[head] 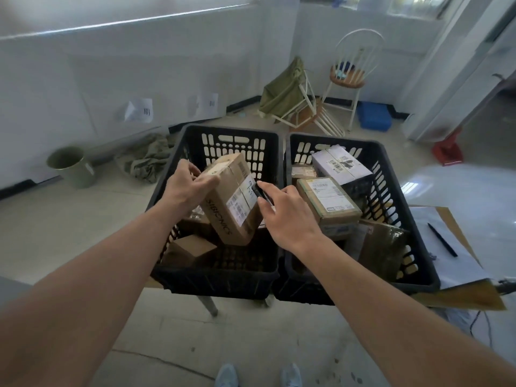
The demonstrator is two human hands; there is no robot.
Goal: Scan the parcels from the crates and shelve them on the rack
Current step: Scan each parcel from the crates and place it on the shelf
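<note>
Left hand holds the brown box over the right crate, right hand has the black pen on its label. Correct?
Not quite. In the head view the left hand holds the brown box over the left crate, not the right. The right hand does hold the black pen at its label.

Both crates [223, 277] are matt black slotted plastic. The boxes [231, 196] are matt brown cardboard with white paper labels [241, 201] and glossy tape. Far right, the floor [446, 196] is glossy; the far chair seat [347, 78] is wood.
</note>
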